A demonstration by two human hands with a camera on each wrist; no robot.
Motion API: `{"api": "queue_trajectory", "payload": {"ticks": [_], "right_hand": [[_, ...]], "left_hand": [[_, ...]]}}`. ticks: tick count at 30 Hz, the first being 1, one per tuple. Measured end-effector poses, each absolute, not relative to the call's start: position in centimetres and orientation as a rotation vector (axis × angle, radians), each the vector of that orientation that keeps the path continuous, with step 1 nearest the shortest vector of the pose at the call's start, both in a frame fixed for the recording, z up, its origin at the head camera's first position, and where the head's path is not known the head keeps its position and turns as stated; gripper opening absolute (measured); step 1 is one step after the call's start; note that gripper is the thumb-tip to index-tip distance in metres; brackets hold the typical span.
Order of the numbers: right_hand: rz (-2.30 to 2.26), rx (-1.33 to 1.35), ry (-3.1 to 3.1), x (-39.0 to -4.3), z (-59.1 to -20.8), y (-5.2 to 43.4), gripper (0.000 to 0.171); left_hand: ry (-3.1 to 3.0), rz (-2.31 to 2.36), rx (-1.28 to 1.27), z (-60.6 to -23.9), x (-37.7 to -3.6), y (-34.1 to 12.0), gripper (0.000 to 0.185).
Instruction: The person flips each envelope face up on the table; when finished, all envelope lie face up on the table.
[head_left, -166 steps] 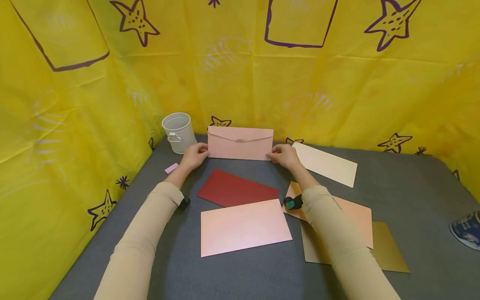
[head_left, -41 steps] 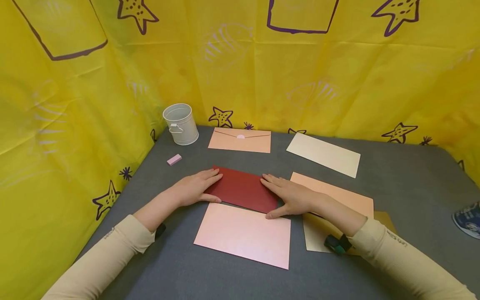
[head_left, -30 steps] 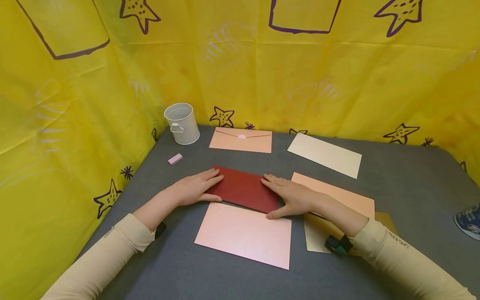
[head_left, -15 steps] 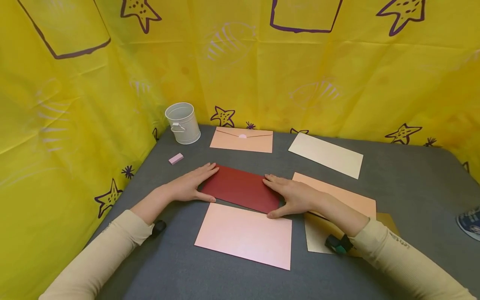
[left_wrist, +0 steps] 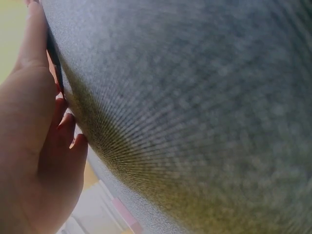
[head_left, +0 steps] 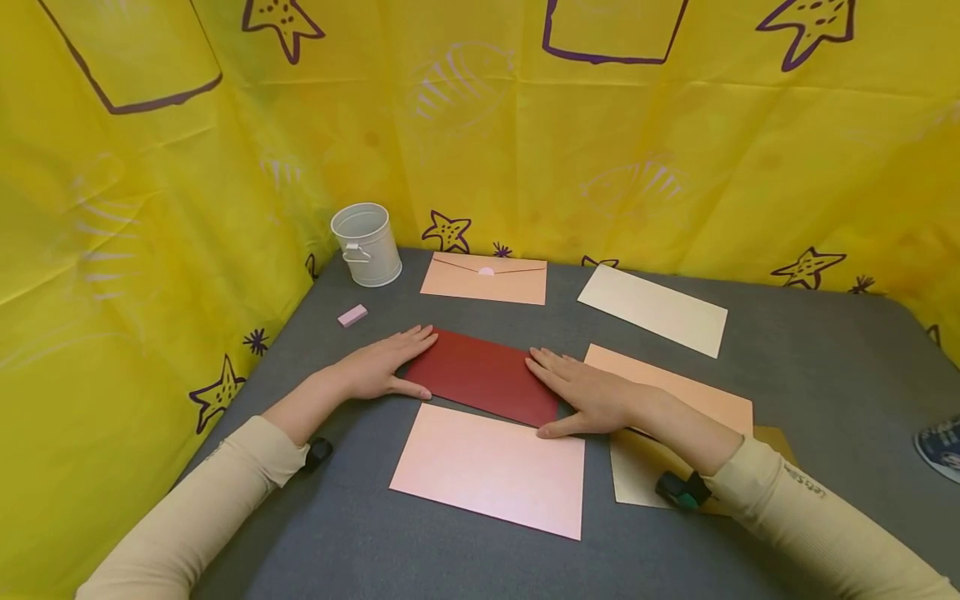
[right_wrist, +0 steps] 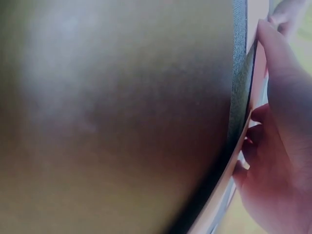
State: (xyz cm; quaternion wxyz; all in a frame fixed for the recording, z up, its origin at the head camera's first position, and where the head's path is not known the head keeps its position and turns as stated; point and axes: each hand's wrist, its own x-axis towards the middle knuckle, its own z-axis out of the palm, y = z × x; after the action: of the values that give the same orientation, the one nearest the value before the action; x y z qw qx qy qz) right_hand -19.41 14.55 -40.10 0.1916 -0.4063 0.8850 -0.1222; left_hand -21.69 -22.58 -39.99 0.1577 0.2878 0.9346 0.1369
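Note:
A plain dark red envelope [head_left: 480,375] lies flat in the middle of the table in the head view. My left hand [head_left: 377,367] touches its left end, fingers extended and thumb spread toward the near side. On the right end rests my right hand [head_left: 588,393], its fingers also straight, with the thumb at the near corner. Just in front lies a pale pink envelope [head_left: 491,471], near that thumb. Both wrist views show mostly blurred table or paper surface, with the left hand [left_wrist: 36,131] and the right hand [right_wrist: 282,131] at the edges.
Behind lies a peach envelope [head_left: 487,282] with its flap up. A cream envelope [head_left: 654,311], another peach envelope [head_left: 697,386] and a gold one [head_left: 637,475] lie to the right. At left are a white bucket [head_left: 367,246] and a small pink block [head_left: 352,315].
The flapped envelope, earlier held upright by both hands, now lies flat at the back. Both hands have come to the red envelope. The near pink envelope has turned. Lately the left hand shifted slightly left.

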Motion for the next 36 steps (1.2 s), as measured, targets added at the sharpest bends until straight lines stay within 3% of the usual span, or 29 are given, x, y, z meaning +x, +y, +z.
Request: {"api": "queue_trajectory", "payload": {"ticks": [11, 19, 23, 30, 36], "right_hand": [[-0.416, -1.149, 2.506, -19.3, -39.9, 14.7, 0.109], [-0.480, -1.094, 2.540, -19.2, -39.6, 14.6, 0.104], [-0.600, -1.119, 2.534, -19.4, -39.3, 14.7, 0.090], [-0.832, -1.202, 2.483, -20.0, -39.1, 14.7, 0.048], [-0.900, -1.151, 2.511, -20.3, -39.1, 14.7, 0.040]], "left_hand": [[2.720, 0.341, 0.937, -39.2, -21.6, -22.7, 0.091], [2.775, 0.473, 1.014, -38.8, -21.2, -23.0, 0.067], [2.839, 0.621, 1.044, -38.6, -20.8, -22.9, 0.049], [2.870, 0.870, 0.992, -38.6, -20.9, -22.7, 0.033], [2.818, 1.091, 1.031, -38.6, -21.3, -22.6, 0.025]]}}
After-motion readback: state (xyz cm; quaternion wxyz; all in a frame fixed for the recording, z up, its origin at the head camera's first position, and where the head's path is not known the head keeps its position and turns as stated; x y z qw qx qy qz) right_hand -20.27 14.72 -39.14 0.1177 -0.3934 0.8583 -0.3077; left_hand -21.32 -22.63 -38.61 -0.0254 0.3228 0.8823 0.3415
